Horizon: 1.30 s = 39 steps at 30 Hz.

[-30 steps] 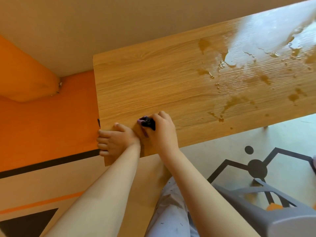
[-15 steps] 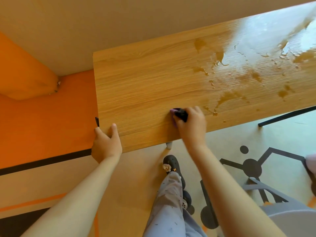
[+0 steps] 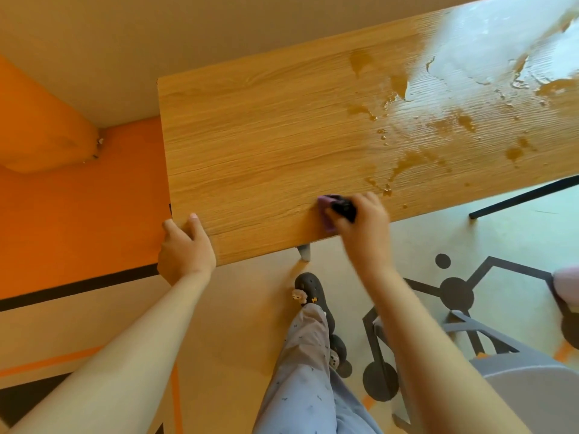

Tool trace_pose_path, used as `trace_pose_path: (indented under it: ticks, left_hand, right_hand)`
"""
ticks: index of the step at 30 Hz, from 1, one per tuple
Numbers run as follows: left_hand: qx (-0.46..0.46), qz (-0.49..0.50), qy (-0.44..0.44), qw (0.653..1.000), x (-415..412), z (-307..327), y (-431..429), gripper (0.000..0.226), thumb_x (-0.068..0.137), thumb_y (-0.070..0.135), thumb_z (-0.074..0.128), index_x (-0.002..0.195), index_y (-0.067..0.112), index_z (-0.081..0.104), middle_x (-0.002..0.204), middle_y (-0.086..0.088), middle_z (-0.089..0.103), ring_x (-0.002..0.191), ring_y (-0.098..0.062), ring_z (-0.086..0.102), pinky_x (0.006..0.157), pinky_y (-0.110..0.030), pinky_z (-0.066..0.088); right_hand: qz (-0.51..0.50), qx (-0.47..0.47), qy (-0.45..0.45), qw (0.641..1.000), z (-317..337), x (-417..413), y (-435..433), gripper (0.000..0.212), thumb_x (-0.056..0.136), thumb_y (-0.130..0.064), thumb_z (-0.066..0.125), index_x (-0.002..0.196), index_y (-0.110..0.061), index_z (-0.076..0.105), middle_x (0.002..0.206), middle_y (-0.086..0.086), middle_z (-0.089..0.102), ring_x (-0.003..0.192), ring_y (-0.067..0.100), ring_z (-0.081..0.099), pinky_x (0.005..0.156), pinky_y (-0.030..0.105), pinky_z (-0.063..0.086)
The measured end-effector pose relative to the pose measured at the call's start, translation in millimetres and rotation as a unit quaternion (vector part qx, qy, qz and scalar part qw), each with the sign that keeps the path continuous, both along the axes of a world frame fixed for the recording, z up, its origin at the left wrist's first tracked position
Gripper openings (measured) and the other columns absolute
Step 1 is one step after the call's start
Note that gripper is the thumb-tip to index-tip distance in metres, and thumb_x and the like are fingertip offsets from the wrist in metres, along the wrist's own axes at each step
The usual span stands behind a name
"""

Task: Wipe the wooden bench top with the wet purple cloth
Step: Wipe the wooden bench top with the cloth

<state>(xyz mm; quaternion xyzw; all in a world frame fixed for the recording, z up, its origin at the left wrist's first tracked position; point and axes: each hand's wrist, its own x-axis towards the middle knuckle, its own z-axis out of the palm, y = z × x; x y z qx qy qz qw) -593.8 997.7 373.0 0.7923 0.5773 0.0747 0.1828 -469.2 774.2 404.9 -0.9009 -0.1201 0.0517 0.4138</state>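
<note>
Spanning the view, the wooden counter (image 3: 266, 145) carries wet patches (image 3: 470, 89) across its right part and dry grain on its left. A grey chair (image 3: 517, 380) stands on the floor (image 3: 244, 339) at lower right. The left hand (image 3: 185, 249) grips the counter's near left corner, fingers hooked over the edge. The right hand (image 3: 360, 223) presses the purple cloth (image 3: 324, 205) onto the top near the front edge, fingers clenched around it.
</note>
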Motion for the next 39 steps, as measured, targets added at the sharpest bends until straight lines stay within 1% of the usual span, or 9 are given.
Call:
trace_pose_path:
  ticks: [7,13,17,20,22,26,31,35,39]
  left_hand:
    - [0.014,0.002,0.011,1.000,1.1,1.0,-2.3,0.046,0.099,0.046,0.030,0.118,0.006,0.043,0.104,-0.020,0.062,0.089,-0.041,0.061,0.070,-0.043,0.046]
    - [0.022,0.001,0.020,1.000,2.0,1.9,-4.6,0.046,0.100,0.044,0.029,0.119,0.004,0.043,0.104,-0.021,0.062,0.090,-0.041,0.060,0.066,-0.041,0.041]
    - [0.027,-0.009,0.018,0.999,0.4,0.1,-3.3,0.046,0.101,0.042,0.030,0.120,0.002,0.042,0.105,-0.023,0.061,0.090,-0.041,0.059,0.063,-0.039,0.038]
    - [0.029,-0.007,0.018,0.999,1.1,-1.5,-3.6,0.046,0.100,0.042,0.030,0.121,0.003,0.042,0.108,-0.022,0.060,0.090,-0.040,0.058,0.063,-0.039,0.037]
    - [0.025,-0.005,0.003,1.000,2.6,-0.4,-4.0,0.046,0.100,0.040,0.033,0.129,0.005,0.039,0.122,-0.021,0.054,0.104,-0.040,0.054,0.070,-0.043,0.041]
    - [0.114,-0.154,-0.014,0.981,7.4,10.7,-4.4,0.050,0.098,0.031,0.043,0.140,0.005,0.033,0.143,-0.018,0.037,0.128,-0.036,0.038,0.104,-0.047,0.032]
    - [0.076,-0.371,-0.060,0.923,61.1,13.8,-45.8,0.051,0.095,0.032,0.035,0.138,0.006,0.042,0.143,-0.012,0.041,0.133,-0.028,0.037,0.109,-0.044,0.029]
    - [0.066,-0.443,-0.059,0.892,122.3,6.3,-71.4,0.052,0.093,0.036,0.029,0.136,0.011,0.047,0.144,-0.007,0.045,0.136,-0.026,0.035,0.111,-0.044,0.024]
    - [0.091,-0.431,-0.050,0.897,172.9,3.1,-71.7,0.046,0.094,0.033,0.040,0.135,0.012,0.048,0.144,-0.006,0.045,0.135,-0.025,0.034,0.110,-0.042,0.022]
  right_hand:
    - [-0.144,-0.046,-0.011,0.988,8.8,35.7,-63.8,0.028,0.085,-0.028,0.068,0.095,-0.002,0.067,0.090,0.005,0.052,0.081,0.020,0.049,0.066,0.013,0.027]
    - [0.022,-0.014,0.009,1.000,-7.2,-20.8,19.9,0.019,0.079,-0.015,0.073,0.095,-0.008,0.067,0.091,-0.003,0.049,0.091,0.019,0.052,0.076,0.021,0.036]
    - [0.135,0.005,-0.015,0.991,-6.7,-39.5,83.0,0.019,0.084,-0.022,0.068,0.091,-0.006,0.064,0.089,0.002,0.050,0.092,0.023,0.048,0.067,0.025,0.029]
    - [0.143,-0.002,-0.023,0.989,-3.6,-19.4,93.8,0.027,0.086,-0.030,0.065,0.094,-0.004,0.063,0.095,0.008,0.055,0.094,0.023,0.047,0.066,0.029,0.035]
    - [0.118,-0.005,-0.018,0.993,-3.8,4.0,80.8,0.026,0.086,-0.031,0.065,0.091,-0.006,0.062,0.094,0.006,0.054,0.094,0.023,0.048,0.068,0.031,0.038]
    - [0.038,-0.039,-0.019,0.998,0.5,57.5,23.0,0.028,0.086,-0.034,0.064,0.092,-0.006,0.064,0.091,0.001,0.049,0.093,0.020,0.048,0.070,0.025,0.032]
    - [0.007,-0.088,-0.010,0.996,8.8,95.3,-46.2,0.021,0.085,-0.029,0.066,0.087,-0.008,0.064,0.088,0.003,0.050,0.087,0.025,0.052,0.069,0.028,0.036]
    - [0.088,-0.104,0.004,0.991,9.9,85.8,-72.9,0.019,0.080,-0.022,0.072,0.092,-0.008,0.068,0.087,0.001,0.050,0.084,0.021,0.049,0.068,0.027,0.034]
    - [0.236,-0.128,-0.008,0.963,6.1,71.2,-87.5,0.017,0.077,-0.019,0.075,0.091,-0.011,0.069,0.084,-0.006,0.048,0.086,0.014,0.044,0.069,0.023,0.031]
